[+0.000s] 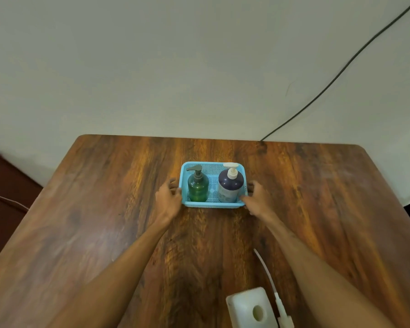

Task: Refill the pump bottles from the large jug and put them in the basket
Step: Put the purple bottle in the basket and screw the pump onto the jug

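- Pump bottles: green one and dark-blue one with white pump stand upright side by side in the basket, mid-table, towards the far edge.
- Left hand is at the basket's left end with fingers curled round the rim. Right hand does the same at the right end. Both are slightly blurred, so exact contact is hard to tell.
- Large jug sits at the near edge with its mouth open. A white pump with tube lies on the table just beside it.
- Step, as I judge it: two-handed handling of the loaded basket.
- To do it well: keep both grips level and move both ends together, slowly. The bottles are tall and loose in there, so a tilt or jerk may tip them. Sliding looks safer than lifting.
- Keep the forearms off the open jug.
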A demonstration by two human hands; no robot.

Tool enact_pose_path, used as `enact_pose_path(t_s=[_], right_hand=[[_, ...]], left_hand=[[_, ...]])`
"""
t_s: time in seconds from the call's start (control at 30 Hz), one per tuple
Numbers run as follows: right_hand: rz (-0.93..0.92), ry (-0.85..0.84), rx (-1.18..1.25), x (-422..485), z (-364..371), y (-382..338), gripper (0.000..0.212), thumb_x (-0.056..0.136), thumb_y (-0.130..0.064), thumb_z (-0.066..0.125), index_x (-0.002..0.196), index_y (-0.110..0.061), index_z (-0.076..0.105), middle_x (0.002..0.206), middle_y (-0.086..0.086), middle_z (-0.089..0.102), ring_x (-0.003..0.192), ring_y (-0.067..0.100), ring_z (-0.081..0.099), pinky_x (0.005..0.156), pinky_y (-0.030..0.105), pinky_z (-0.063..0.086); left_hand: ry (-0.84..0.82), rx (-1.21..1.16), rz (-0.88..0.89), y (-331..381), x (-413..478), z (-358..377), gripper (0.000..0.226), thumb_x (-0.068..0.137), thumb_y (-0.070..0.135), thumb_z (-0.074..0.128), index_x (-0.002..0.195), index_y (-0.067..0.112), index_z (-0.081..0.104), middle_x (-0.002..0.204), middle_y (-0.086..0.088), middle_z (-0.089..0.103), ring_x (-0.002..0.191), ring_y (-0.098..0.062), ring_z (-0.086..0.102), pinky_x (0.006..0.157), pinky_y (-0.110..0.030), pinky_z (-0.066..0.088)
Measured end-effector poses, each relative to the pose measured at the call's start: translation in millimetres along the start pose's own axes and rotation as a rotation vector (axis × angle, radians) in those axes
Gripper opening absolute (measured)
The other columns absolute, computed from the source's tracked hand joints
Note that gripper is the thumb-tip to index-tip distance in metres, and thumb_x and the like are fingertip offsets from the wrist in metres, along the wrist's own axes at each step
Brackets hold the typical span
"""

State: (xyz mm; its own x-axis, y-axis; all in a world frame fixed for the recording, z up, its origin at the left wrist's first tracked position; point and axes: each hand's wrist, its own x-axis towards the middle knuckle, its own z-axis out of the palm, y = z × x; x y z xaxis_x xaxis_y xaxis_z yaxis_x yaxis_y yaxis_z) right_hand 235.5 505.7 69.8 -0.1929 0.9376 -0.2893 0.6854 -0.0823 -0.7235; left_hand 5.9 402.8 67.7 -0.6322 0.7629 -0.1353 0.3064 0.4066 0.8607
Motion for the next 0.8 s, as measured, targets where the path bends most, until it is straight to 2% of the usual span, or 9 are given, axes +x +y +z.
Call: enact_pose_path(t_s=[0.07,0.1,0.17,0.23,0.33,0.47,0.53,0.67,0.8], right_hand=[[-0.061,0.082,-0.126,-23.1,-2.2,2.4,0.055,0.094,-0.017,0.069,0.144,-0.011,0.046,0.143,0.009,0.056,0.125,0.026,0.060,0.094,0.032,0.053],[-0.089,0.126,-0.176,-35.3,-2.3,5.3,0.057,0.095,-0.020,0.068,0.146,-0.012,0.045,0.147,0.009,0.053,0.131,0.026,0.055,0.103,0.035,0.048],[-0.161,0.205,-0.190,-58.0,-1.1,13.4,0.057,0.096,-0.023,0.067,0.148,-0.015,0.045,0.149,0.007,0.052,0.134,0.024,0.052,0.109,0.037,0.043],[-0.243,0.259,-0.141,-75.9,2.5,23.7,0.052,0.096,-0.021,0.067,0.145,-0.017,0.049,0.145,0.005,0.055,0.129,0.023,0.056,0.109,0.039,0.047],[-0.315,0.278,-0.050,-94.9,6.5,37.9,0.047,0.094,-0.014,0.067,0.139,-0.016,0.055,0.134,0.005,0.062,0.111,0.021,0.064,0.098,0.040,0.056],[-0.389,0.296,-0.007,-115.7,3.2,60.7,0.043,0.095,-0.010,0.065,0.137,-0.014,0.058,0.131,0.002,0.063,0.093,0.013,0.064,0.080,0.023,0.055],[-0.418,0.298,-0.013,-124.6,0.4,74.9,0.041,0.096,-0.010,0.064,0.136,-0.017,0.059,0.130,-0.001,0.062,0.092,0.010,0.063,0.079,0.023,0.056],[-0.474,0.295,0.031,-146.0,-4.4,104.9,0.032,0.097,-0.011,0.063,0.128,-0.018,0.064,0.126,-0.002,0.065,0.100,0.009,0.062,0.089,0.034,0.058],[-0.430,0.301,0.054,-185.4,-2.6,130.8,0.027,0.098,-0.012,0.059,0.123,-0.020,0.067,0.119,-0.004,0.066,0.105,0.011,0.062,0.089,0.037,0.057]], left_hand=[[0.068,-0.017,0.064,0.6,-23.9,-4.2,0.044,0.100,0.004,0.059,0.143,0.002,0.054,0.129,-0.011,0.067,0.110,-0.019,0.065,0.090,-0.031,0.054],[0.090,-0.023,0.104,0.6,-37.4,-5.3,0.042,0.100,0.005,0.060,0.142,0.003,0.055,0.127,-0.008,0.067,0.108,-0.016,0.064,0.089,-0.030,0.054],[0.106,-0.032,0.161,-3.3,-63.1,-3.7,0.040,0.099,0.005,0.062,0.138,0.007,0.059,0.122,0.002,0.066,0.106,-0.013,0.065,0.086,-0.030,0.055],[0.103,-0.057,0.198,-8.7,-87.0,0.8,0.038,0.098,0.004,0.063,0.136,0.010,0.063,0.121,0.007,0.066,0.104,-0.010,0.066,0.087,-0.030,0.056],[0.066,-0.086,0.257,-17.5,-115.7,10.9,0.036,0.097,0.002,0.063,0.130,0.014,0.068,0.116,0.007,0.069,0.099,-0.004,0.065,0.088,-0.028,0.057],[0.003,-0.087,0.355,-29.8,-143.7,23.7,0.035,0.097,0.000,0.062,0.129,0.014,0.068,0.113,0.008,0.070,0.100,-0.006,0.067,0.084,-0.016,0.053],[-0.026,-0.073,0.403,-37.0,-157.9,27.0,0.037,0.098,-0.001,0.061,0.130,0.016,0.067,0.117,0.009,0.069,0.103,-0.005,0.066,0.085,-0.012,0.050],[-0.040,-0.004,0.483,-54.3,-185.2,29.6,0.046,0.096,-0.007,0.055,0.134,0.018,0.065,0.122,0.010,0.065,0.109,-0.007,0.064,0.093,-0.023,0.052],[-0.112,0.012,0.494,-69.0,-219.8,26.9,0.064,0.087,-0.016,0.055,0.142,0.016,0.057,0.133,0.002,0.063,0.118,-0.011,0.060,0.088,-0.013,0.049]])
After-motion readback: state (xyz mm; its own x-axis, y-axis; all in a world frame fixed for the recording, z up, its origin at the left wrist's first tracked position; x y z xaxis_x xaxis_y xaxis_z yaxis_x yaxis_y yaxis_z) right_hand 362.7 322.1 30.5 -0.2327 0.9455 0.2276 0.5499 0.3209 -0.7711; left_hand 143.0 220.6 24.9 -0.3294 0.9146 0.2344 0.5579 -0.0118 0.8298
